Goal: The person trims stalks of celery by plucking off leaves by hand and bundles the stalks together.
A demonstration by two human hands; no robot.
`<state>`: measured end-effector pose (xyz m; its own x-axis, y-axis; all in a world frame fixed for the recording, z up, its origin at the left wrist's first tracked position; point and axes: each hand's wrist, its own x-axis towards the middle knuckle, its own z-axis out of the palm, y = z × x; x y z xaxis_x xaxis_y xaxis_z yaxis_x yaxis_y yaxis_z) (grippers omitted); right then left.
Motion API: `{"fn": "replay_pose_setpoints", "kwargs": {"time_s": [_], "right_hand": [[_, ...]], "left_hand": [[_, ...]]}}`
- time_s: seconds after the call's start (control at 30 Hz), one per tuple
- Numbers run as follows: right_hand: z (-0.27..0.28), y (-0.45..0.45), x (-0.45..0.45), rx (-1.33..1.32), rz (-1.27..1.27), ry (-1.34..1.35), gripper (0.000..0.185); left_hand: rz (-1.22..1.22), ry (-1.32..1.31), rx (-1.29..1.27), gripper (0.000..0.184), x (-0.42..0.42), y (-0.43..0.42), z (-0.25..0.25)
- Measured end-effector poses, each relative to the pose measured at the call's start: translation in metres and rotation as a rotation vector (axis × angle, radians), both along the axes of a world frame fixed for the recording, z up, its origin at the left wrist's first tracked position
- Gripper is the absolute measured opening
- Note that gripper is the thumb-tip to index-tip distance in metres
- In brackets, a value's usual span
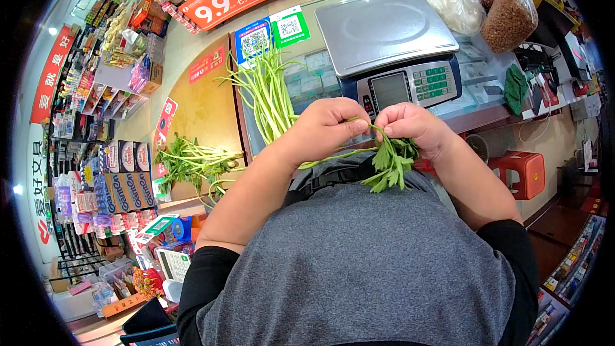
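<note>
Both my hands are together in front of the scale, pinching one celery stalk. My left hand (330, 127) is closed, its thumb and forefinger gripping the thin stem. Just beside it, my right hand (413, 125) pinches the same stem near its leafy end. Green celery leaves (391, 165) hang below my right fingers. A bundle of bare celery stalks (269, 96) lies on the glass counter beyond my left hand. Farther left, leafy celery pieces (198, 157) are heaped on the wooden counter. A pale stalk passes below my left wrist, partly hidden.
A digital scale (387, 32) with a metal pan stands ahead. QR code cards (289, 27) lie left of it. Plastic bags of brown pellets (509, 22) and a green cloth (514, 90) are at the right. A red stool (522, 173) stands below; stocked shelves (122, 96) line the left.
</note>
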<state>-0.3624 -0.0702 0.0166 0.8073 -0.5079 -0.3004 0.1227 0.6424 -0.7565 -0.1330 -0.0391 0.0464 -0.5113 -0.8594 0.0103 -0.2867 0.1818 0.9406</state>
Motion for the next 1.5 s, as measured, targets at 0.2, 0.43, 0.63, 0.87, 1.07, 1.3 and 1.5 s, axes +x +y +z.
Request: {"fn": "replay_pose_setpoints", "kwargs": {"time_s": [0.2, 0.43, 0.63, 0.87, 1.07, 1.3, 1.5], "right_hand": [[0.019, -0.001, 0.003, -0.830, -0.054, 0.422, 0.008], [0.007, 0.009, 0.014, -1.158, -0.357, 0.625, 0.012], [-0.015, -0.001, 0.003, -0.918, -0.595, 0.671, 0.014], [-0.005, -0.011, -0.015, 0.021, -0.535, 0.130, 0.006], [0.000, -0.006, -0.006, -0.229, -0.303, 0.262, 0.015], [0.003, 0.000, 0.007, -0.112, -0.195, 0.273, 0.015], [-0.012, -0.004, 0.011, -0.242, -0.309, 0.407, 0.007]], "left_hand": [[0.011, -0.045, -0.029, 0.010, -0.001, 0.001, -0.001], [0.112, -0.214, -0.129, 0.010, -0.009, 0.002, -0.007], [0.190, -0.250, -0.125, 0.014, -0.004, 0.000, -0.004], [0.303, -0.120, -0.036, 0.018, 0.001, -0.004, -0.010], [0.329, -0.183, -0.108, 0.017, -0.003, -0.005, -0.011], [0.381, -0.268, -0.233, 0.015, -0.006, -0.003, -0.010], [0.383, -0.309, -0.209, 0.014, -0.010, 0.000, -0.008]]}}
